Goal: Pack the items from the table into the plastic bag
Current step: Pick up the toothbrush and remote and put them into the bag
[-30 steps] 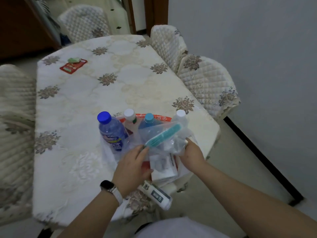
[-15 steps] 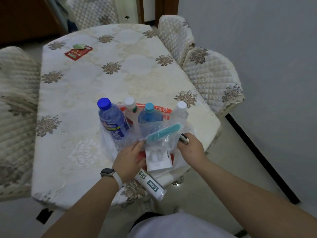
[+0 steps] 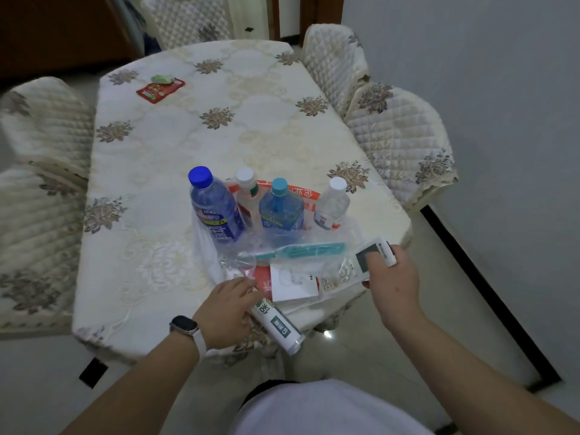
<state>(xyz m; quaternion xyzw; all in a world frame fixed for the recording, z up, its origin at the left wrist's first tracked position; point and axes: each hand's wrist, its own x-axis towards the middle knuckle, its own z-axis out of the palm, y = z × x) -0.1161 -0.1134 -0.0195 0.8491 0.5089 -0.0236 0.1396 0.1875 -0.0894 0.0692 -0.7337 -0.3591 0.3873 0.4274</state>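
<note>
The plastic bag (image 3: 204,246) lies slumped at the near edge of the table (image 3: 150,183), its mouth toward us. The bottles (image 3: 215,208) stand upright at its far end, and a toothbrush (image 3: 301,249) and a white box (image 3: 293,282) lie under its film. Our right hand (image 3: 392,287) wraps around a remote (image 3: 367,257), thumb across its screen, slanted toward the mouth, likely to slide it in. Our left hand (image 3: 226,309) rests on the near rim beside a tube (image 3: 277,324) overhanging the table edge, probably pinning the mouth open; whether it pinches the film we cannot tell
</note>
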